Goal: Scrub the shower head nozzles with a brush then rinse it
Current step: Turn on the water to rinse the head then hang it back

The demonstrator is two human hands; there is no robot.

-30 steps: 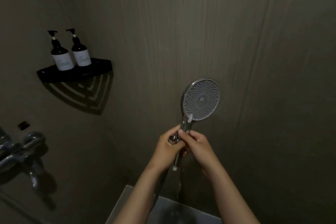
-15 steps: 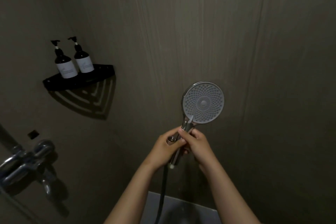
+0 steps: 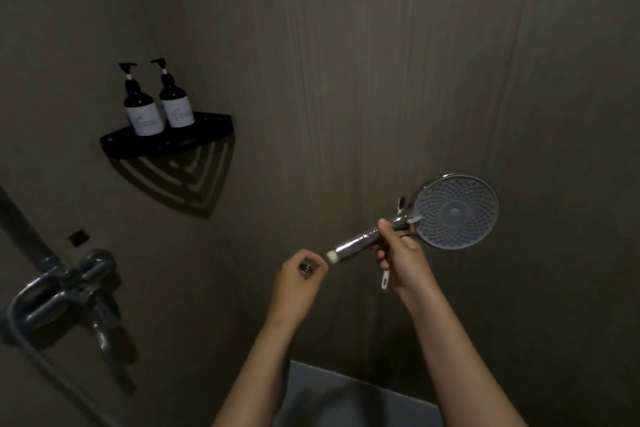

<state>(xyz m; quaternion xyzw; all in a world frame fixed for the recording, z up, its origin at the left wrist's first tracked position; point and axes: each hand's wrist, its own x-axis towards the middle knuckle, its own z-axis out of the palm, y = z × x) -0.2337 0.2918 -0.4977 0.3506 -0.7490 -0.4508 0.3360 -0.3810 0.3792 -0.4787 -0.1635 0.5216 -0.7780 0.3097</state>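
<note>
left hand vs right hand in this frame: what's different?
1. The left hand pinches a small metal fitting in its fingertips; the right hand wraps the handle of the shower head, with what looks like a thin white brush alongside.
2. The left hand sits lower and further left; the right hand is higher, next to the nozzle face.
Shared: both are bare, curled round something, and not touching each other.

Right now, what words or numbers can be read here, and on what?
Nothing is readable.
Left dark pump bottle's white label, on the black corner shelf: print too blurred to read.
Right dark pump bottle's white label: likewise blurred.
Round chrome shower head: no markings visible.
</note>
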